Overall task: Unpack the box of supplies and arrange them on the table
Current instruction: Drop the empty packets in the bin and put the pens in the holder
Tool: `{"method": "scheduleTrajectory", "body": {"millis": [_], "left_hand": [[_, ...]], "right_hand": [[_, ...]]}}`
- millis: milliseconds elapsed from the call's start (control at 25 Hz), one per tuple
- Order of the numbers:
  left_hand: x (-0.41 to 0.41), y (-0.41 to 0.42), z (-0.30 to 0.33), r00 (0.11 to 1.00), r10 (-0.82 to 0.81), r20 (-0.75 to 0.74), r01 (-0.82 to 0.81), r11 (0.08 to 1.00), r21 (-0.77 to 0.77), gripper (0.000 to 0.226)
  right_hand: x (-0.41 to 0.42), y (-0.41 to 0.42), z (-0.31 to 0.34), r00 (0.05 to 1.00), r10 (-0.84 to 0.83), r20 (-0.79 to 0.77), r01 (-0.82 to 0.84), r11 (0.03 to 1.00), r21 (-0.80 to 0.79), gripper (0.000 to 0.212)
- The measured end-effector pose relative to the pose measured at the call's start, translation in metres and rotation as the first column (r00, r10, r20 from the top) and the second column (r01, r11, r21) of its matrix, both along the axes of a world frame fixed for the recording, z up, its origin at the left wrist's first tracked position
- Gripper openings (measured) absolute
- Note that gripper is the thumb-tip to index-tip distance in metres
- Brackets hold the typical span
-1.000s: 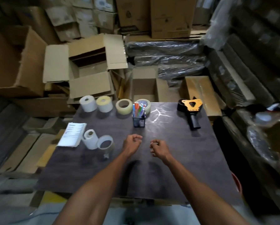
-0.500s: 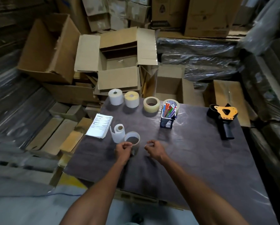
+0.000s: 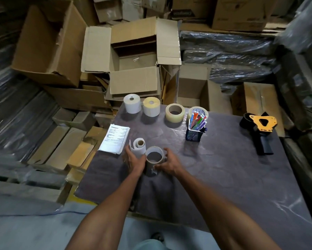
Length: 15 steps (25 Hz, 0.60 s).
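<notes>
My left hand (image 3: 134, 162) and right hand (image 3: 167, 164) close on the clear roll (image 3: 153, 160) from either side, fingers curled round its wall, so both are gripping it. The roll stands upright near the table's (image 3: 223, 177) left front part, directly between the palms. Its lower half is hard for me to read: the film is see-through and the dark tabletop shows through it, and my left palm covers its left flank. I cannot make out whether the left hand also touches the small white paper roll (image 3: 139, 146), which stands just behind it with a loose end sticking out.

Beside that, toward the left edge, lies a stack of printed sheets (image 3: 115, 139). Along the far edge stand a white label roll (image 3: 132, 103), a yellowish label roll (image 3: 151, 107) and a tape roll (image 3: 175, 110); another tape roll (image 3: 198, 110) is half hidden behind the mesh pen cup (image 3: 195, 130). The orange tape dispenser (image 3: 261, 130) lies well apart on the right.

Beyond the table, the open cardboard box (image 3: 135, 58) gapes; its inside is too shadowed for me to judge.
</notes>
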<state>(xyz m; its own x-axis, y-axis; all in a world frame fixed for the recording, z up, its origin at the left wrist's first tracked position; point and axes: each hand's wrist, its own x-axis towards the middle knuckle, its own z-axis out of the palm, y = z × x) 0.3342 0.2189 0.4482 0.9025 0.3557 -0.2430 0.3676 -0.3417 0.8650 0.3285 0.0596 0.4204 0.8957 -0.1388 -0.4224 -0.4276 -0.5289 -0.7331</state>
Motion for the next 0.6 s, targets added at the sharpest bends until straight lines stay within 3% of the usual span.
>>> {"method": "scheduleTrajectory", "body": {"millis": [200, 600], "left_hand": [[0.016, 0.011, -0.010, 0.988, -0.150, -0.021, 0.152, 0.982, 0.112, 0.058], [0.034, 0.028, -0.020, 0.935, -0.351, -0.045, 0.354, 0.919, 0.176, 0.046]], "right_hand": [[0.004, 0.008, 0.014, 0.990, 0.133, 0.050, -0.127, 0.986, -0.104, 0.094], [0.009, 0.012, 0.016, 0.988, 0.123, 0.097, -0.109, 0.984, -0.142, 0.078]]}}
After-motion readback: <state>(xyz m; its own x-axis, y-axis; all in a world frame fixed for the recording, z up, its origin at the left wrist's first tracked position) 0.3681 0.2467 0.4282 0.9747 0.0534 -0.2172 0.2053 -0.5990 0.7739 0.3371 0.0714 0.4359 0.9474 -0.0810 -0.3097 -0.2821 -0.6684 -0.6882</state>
